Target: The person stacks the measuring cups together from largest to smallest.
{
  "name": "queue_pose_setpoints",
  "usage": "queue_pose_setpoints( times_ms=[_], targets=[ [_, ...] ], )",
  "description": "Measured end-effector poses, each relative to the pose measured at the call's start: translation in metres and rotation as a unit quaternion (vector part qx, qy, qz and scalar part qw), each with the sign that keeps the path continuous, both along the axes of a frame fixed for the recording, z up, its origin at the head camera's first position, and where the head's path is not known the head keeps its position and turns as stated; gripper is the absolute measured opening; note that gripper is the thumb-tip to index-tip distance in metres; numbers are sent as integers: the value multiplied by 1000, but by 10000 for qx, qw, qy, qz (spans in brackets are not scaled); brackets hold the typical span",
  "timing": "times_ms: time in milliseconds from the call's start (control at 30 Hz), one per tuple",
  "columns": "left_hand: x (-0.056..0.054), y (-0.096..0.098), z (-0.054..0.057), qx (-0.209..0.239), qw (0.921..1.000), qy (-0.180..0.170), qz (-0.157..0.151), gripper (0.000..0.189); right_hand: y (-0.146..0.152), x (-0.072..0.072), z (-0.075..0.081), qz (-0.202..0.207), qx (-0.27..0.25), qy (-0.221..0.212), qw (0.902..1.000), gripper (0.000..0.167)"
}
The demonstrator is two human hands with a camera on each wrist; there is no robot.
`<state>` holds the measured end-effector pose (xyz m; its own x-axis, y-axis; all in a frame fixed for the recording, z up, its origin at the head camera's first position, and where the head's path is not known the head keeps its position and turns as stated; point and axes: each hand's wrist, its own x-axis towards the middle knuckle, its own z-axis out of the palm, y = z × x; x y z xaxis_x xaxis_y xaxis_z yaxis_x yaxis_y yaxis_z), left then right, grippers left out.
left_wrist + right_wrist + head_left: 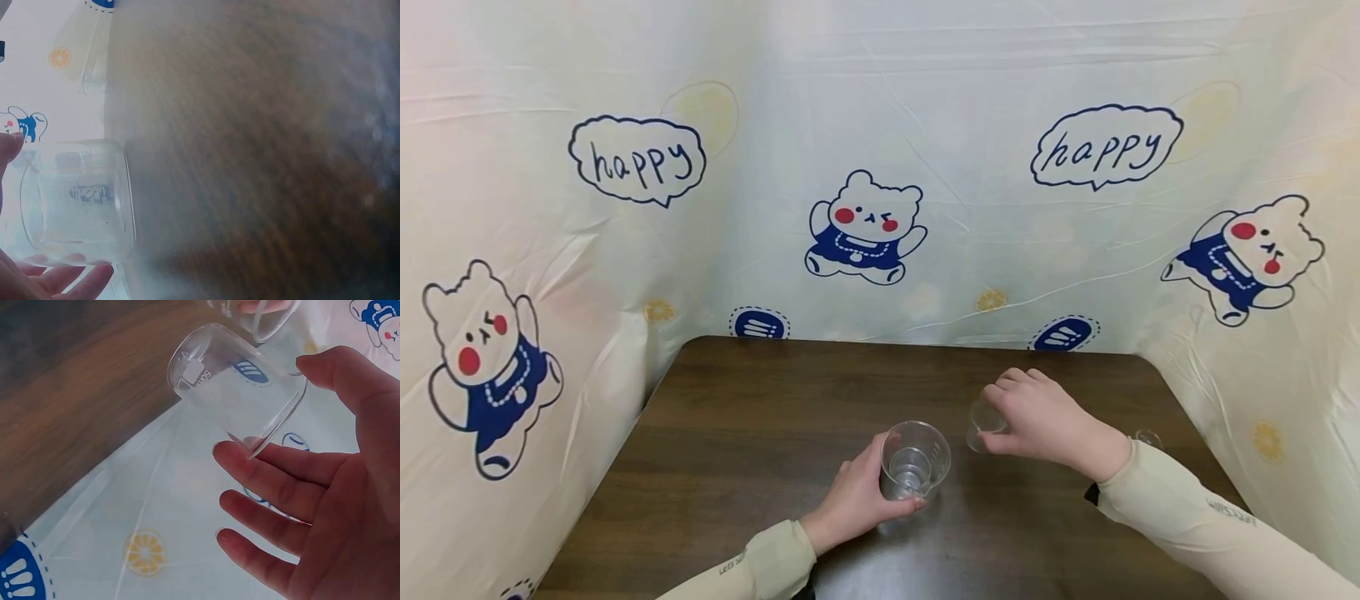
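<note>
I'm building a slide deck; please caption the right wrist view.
Right hand gripping a small clear beaker near its rim, another beaker partly visible at the top edge.

the tabletop (pixel 737 467) is dark brown wood with a soft shine. near its right edge sits a small clear glass (pixel 1149 437), partly hidden.

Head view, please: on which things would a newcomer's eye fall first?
Probably the winking cartoon bear in the middle of the backdrop, between and below two "happy" bubbles. Next, over the brown table, the left hand grips a clear beaker near the centre, and the right hand holds a smaller beaker farther right.
</note>
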<state>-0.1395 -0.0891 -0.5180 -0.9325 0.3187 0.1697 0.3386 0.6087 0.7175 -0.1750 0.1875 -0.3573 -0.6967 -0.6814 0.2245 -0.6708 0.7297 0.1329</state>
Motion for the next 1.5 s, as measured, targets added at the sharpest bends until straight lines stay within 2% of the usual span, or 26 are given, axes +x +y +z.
queue_pose_setpoints(
  times_ms=[400,633,1500],
  targets=[
    [-1,-1,0,41,10000,-42,-28,97,-24,3,13,206,46,146,9997,35],
    [-1,-2,0,52,9999,-133,-63,97,-35,4,18,288,132,84,9995,37],
    [-1,-1,-1,13,9999,-76,-75,98,-56,8,16,767,59,32,9970,38]
  ],
)
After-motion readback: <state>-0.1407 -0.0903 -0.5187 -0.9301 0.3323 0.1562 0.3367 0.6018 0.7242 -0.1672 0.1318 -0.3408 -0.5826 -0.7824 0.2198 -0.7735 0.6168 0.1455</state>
